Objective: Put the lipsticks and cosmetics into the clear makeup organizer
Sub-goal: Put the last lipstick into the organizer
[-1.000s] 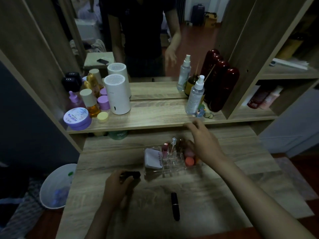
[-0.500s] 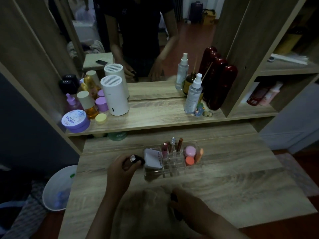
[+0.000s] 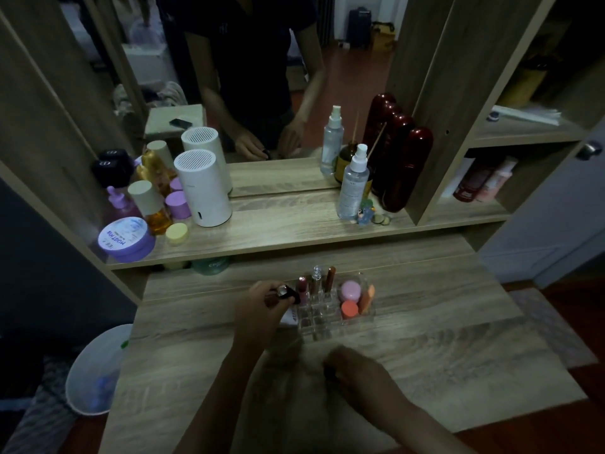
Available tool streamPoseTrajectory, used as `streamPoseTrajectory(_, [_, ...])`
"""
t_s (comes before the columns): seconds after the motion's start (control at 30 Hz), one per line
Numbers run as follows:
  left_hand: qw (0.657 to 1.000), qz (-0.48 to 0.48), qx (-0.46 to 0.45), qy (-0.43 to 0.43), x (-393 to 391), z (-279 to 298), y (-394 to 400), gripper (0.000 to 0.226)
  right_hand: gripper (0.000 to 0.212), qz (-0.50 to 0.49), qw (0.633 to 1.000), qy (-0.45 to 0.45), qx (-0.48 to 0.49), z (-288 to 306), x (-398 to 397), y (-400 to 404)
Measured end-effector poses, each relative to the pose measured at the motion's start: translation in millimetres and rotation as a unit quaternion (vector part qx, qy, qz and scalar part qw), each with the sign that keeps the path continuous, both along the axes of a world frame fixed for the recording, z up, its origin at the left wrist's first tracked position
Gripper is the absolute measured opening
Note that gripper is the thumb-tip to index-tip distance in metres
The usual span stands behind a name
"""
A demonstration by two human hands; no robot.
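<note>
On the left, the left hand has its grip closed around a short dark lipstick, fingertips pinching the barrel, with a shiny metal end showing at the top. It hovers at the left end of the clear organizer, just above the white compact lying there. The tube looks light, rigid and smooth, so it could slip; a pinch at mid-barrel, not on the cap, seems the safest hold for lowering it upright into a slot.

In the middle of the organizer stand a few slim tubes, with pink and orange sponges in the right compartment. The thin plastic walls look brittle and the box light enough to slide on the surface.

Further right and nearer, the right hand curls over a second dark lipstick lying on the surface; I cannot tell whether that grip has actually closed on it.
</note>
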State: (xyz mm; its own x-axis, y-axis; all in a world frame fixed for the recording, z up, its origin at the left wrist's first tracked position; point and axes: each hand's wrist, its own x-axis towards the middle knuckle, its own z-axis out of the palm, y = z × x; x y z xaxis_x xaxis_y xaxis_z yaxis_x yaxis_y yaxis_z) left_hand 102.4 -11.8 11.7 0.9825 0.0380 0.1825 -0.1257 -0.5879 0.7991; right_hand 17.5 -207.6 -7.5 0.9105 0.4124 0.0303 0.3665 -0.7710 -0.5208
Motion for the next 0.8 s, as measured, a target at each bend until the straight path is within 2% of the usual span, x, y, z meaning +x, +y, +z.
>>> streamPoseTrajectory(0.1, [1.000, 0.000, -0.002, 0.012, 4.5, -7.1, -8.1, 0.018, 0.018, -0.070, 0.993, -0.006, 0.098, 10.9, 24.4, 3.3])
streamPoseTrajectory(0.23, [0.999, -0.001, -0.002, 0.032, 7.9, -13.7, -15.2, 0.021, 0.023, -0.122, 0.980, -0.064, 0.141, 22.1, 57.1, 14.6])
streamPoseTrajectory(0.4, [0.999, 0.001, 0.007, 0.037, 9.7, -18.2, -16.9, 0.023, 0.027, -0.163, 0.975, -0.069, 0.131, 18.8, 73.5, 21.1])
streamPoseTrajectory(0.8, [0.998, -0.005, 0.033, 0.056, 11.2, -29.0, -22.7, 0.022, 0.022, -0.172, 0.982, -0.028, 0.073, 1.2, 87.2, 27.2])
